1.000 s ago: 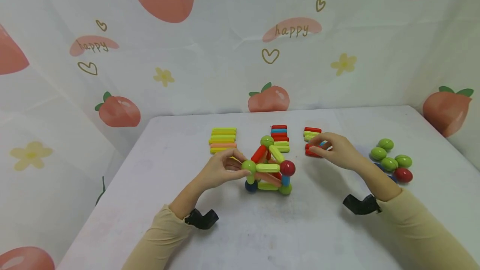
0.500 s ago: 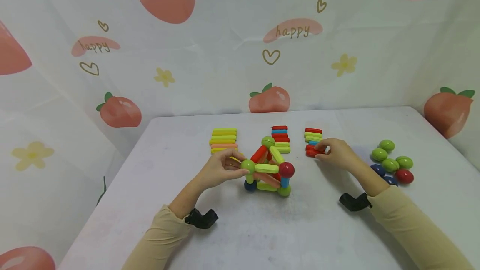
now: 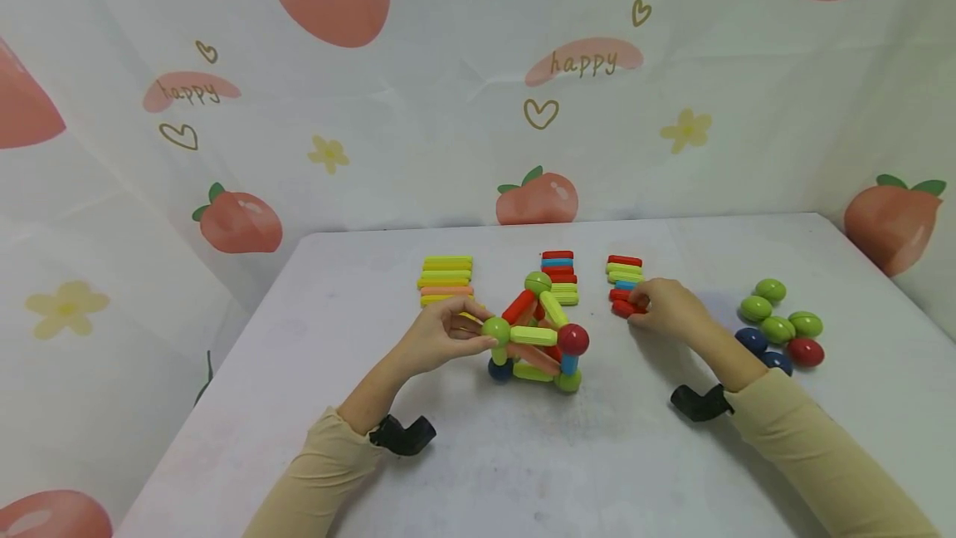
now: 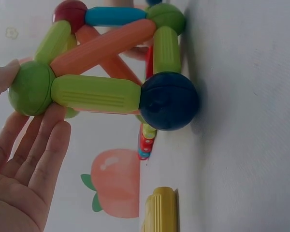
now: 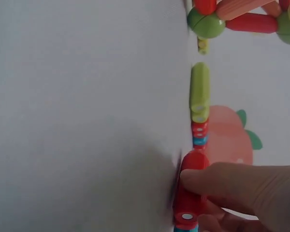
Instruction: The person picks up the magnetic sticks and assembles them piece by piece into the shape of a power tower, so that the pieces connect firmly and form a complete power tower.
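A frame of magnetic rods and balls (image 3: 534,336) stands mid-table, joining lime, red, orange and blue rods. My left hand (image 3: 439,340) pinches its upper left green ball (image 3: 496,330) between thumb and fingers. A dark blue ball (image 4: 169,101) forms the lower corner beneath that ball, and a red ball (image 3: 573,339) the upper right one. To the right, my right hand (image 3: 678,312) pinches the nearest red magnetic rod (image 3: 626,310) of a short row. In the right wrist view the thumb lies across this red rod (image 5: 195,160); the other fingers are partly hidden behind it.
Behind the frame lie a row of yellow and orange rods (image 3: 446,272) and a row of red, blue and lime rods (image 3: 558,264). Loose green balls (image 3: 777,328), blue balls (image 3: 751,340) and a red ball (image 3: 806,352) sit at the right.
My right hand has come down toward the short row and its fingers have closed on the front red rod, which now sits slightly askew. My left hand stays on the green ball.
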A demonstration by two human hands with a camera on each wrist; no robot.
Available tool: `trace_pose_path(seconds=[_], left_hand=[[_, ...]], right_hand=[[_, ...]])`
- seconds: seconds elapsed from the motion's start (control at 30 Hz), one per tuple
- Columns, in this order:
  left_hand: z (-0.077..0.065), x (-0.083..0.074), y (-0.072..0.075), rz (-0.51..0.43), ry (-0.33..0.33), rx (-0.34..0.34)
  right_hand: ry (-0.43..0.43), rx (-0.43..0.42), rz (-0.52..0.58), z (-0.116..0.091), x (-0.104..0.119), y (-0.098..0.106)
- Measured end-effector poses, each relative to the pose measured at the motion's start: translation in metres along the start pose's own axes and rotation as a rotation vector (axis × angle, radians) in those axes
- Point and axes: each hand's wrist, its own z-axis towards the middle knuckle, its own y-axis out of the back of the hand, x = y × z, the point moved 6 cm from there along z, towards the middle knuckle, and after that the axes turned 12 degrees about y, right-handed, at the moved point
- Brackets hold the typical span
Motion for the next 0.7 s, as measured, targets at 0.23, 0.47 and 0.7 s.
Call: trace_pose_path(seconds=[0.23,0.47,0.7], left_hand=[[0.005,-0.003,-0.006,-0.024,-0.033,0.033],[0.009,-0.005,-0.012,-0.034,-0.061,0.051],[0.011,-0.006,-0.015,-0.030,-0.063,0.051]], right_hand=[[0.203,-0.259,0.182,-0.004,0.034,0.025],[0.385,-0.410,0.420,-0.004,0.077,0.041],[0.458,-0.473,0.429,0.002,0.098,0.041]])
